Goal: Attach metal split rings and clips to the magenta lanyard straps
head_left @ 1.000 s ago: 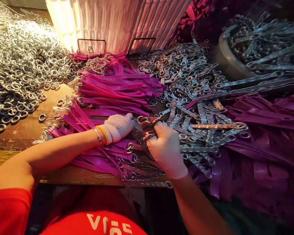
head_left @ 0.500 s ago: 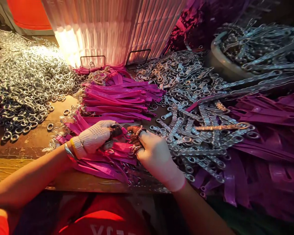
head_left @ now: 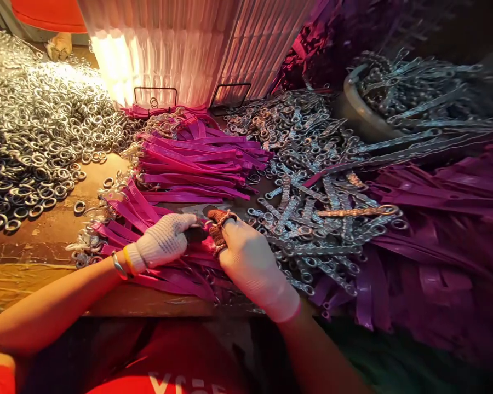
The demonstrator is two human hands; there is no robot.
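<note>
Holding gloved left hand [head_left: 169, 236] near gloved right hand [head_left: 250, 251] over magenta straps [head_left: 168, 284].
Curling fingers [head_left: 218, 216] inward; cannot tell whether pinching anything.

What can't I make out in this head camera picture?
Head view: what, if anything, the white-gloved left hand grips; the hand itself hides it.
Head view: the floor of the round grey tub; heaped silvery metal strips cover it.
Head view: the full white lettering on the red shirt; the bottom edge cuts it.
</note>
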